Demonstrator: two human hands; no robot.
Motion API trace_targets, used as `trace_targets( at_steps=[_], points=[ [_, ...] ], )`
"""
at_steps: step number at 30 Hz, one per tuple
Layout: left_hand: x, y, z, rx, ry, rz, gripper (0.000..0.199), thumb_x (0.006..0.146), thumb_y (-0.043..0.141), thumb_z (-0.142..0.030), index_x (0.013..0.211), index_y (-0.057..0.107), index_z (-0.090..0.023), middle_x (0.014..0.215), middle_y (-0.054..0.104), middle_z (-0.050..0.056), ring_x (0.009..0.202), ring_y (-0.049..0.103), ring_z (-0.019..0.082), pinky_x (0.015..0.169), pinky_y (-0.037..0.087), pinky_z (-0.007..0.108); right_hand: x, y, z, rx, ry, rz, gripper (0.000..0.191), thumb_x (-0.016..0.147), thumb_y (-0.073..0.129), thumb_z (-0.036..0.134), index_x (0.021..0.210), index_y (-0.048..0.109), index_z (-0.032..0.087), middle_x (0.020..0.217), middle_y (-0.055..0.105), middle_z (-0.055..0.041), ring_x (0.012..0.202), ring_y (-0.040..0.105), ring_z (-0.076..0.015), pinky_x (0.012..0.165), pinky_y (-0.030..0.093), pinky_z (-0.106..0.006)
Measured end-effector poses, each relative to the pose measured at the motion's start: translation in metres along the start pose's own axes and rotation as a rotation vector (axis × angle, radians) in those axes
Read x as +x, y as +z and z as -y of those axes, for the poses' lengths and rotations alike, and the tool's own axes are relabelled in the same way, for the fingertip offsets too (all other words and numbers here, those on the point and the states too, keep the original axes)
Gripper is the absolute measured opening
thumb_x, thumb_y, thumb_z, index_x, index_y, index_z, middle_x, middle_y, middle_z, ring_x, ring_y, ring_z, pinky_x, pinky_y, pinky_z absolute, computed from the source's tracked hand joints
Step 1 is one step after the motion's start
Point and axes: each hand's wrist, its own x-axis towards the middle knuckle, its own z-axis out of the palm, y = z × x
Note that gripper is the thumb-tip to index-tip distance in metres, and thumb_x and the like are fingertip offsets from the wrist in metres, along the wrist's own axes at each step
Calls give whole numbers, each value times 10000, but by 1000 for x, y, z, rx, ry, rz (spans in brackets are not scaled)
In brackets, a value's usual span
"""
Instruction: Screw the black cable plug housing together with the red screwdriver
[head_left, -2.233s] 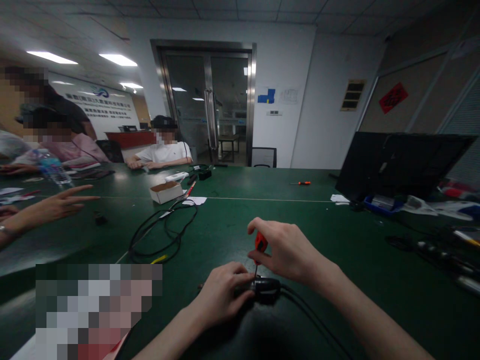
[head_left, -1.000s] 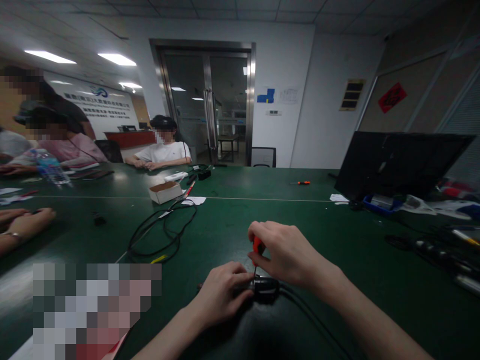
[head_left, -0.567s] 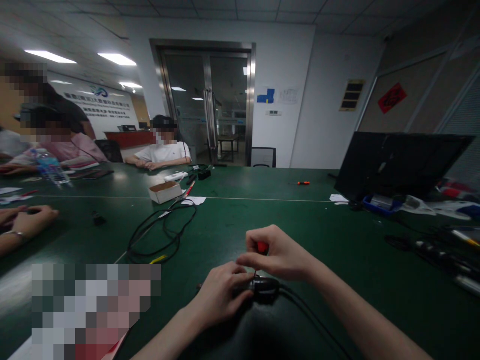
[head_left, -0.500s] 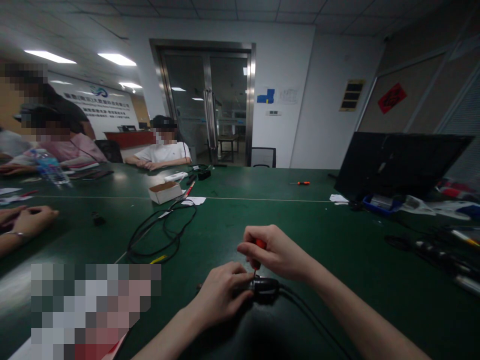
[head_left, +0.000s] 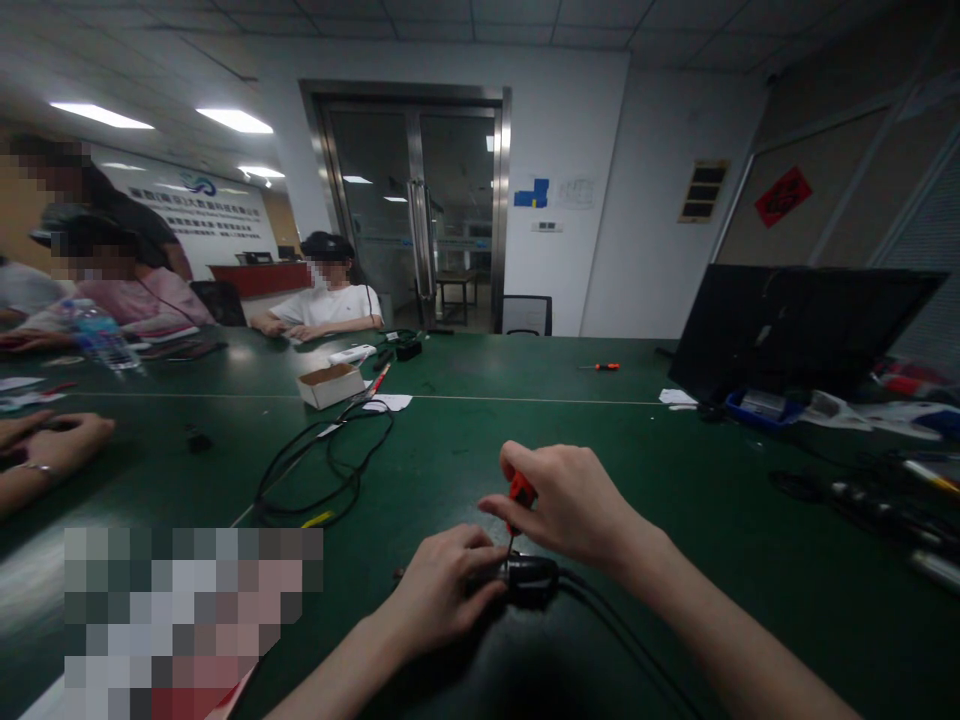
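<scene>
Gripping red screwdriver (head_left: 523, 489): right fingers (head_left: 517, 456), loosely curled; left fingers (head_left: 489, 554) pinching black device (head_left: 535, 578).

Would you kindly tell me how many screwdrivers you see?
2 are clear: a red-handled screwdriver in the right hand, and an orange-handled screwdriver lying on the table, left of the monitor. Others may be hidden.

On the table (head_left: 637, 460) before us, our left hand (head_left: 450, 580) is on the left end of a corded device (head_left: 534, 578); our right hand (head_left: 574, 500) holds a screwdriver (head_left: 521, 488) above it. To the left lies a coiled cable (head_left: 260, 487), a box (head_left: 331, 391) behind it. Farther left are a co-worker's hands (head_left: 79, 436), a bottle (head_left: 105, 335) behind them. Ahead, a second screwdriver (head_left: 609, 367) lies left of a monitor (head_left: 802, 325).
</scene>
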Motion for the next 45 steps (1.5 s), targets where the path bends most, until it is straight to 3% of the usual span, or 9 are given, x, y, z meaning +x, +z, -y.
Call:
trace_targets(
  at_steps=[4,12,18,23,27,29,33,38,45],
  points=[
    [0,-2,-2,-2,-9,15,179,921,592,-288,1042,711,-231,1033,656,58,936,615,231,794,477,300,0,0,0,61,-25,12,201,835,689,292,923,534,198,760,617,7,641,511,-137,570,283,-253],
    [1,-4,-4,3,-18,24,185,908,588,-281,1030,717,-230,1048,663,63,943,614,235,779,481,300,-4,-8,0,251,-112,70,240,752,605,59,945,524,177,842,607,-5,702,518,-124,609,346,-242],
    [0,-1,-1,-2,-5,-1,174,898,612,-275,1037,709,-235,1058,662,59,951,617,237,816,479,319,-2,-6,4,453,-59,102,172,835,672,219,748,528,185,691,581,24,605,487,-103,561,329,-238],
    [0,-2,-2,2,-4,2,149,901,614,-265,1012,706,-225,1036,659,54,930,615,225,779,475,299,1,-3,4,567,-37,153,41,944,528,191,980,548,194,686,635,27,590,553,-108,576,350,-233],
    [0,0,-2,-13,2,-1,160,906,612,-269,1032,703,-231,1055,660,52,955,616,228,821,471,307,-3,-5,4,325,-50,90,133,929,502,177,1059,507,198,781,673,-4,646,601,-139,581,342,-244],
    [0,0,-2,-5,-3,5,156,905,611,-267,1025,703,-230,1048,661,53,947,617,231,807,469,308,-4,-5,5,114,-21,29,146,947,529,307,1039,525,194,772,677,-31,637,608,-170,555,304,-260],
    [0,-2,-2,-1,-4,3,152,905,609,-270,1016,702,-227,1039,663,52,945,614,231,790,466,308,-5,-5,4,-117,30,10,392,891,580,593,921,559,203,656,652,-38,555,590,-194,510,213,-276],
    [1,-4,-3,-2,-14,17,167,909,597,-276,1019,707,-219,1039,660,63,930,613,229,769,471,298,-4,-5,3,-52,13,38,220,845,664,342,964,543,203,729,666,-21,605,585,-175,536,244,-264],
    [1,-5,-5,10,-21,31,178,908,588,-279,1030,706,-224,1038,660,63,940,611,235,764,470,293,-5,-8,-1,196,-86,51,249,755,622,92,952,509,194,840,610,4,703,523,-129,598,318,-248]
  ],
)
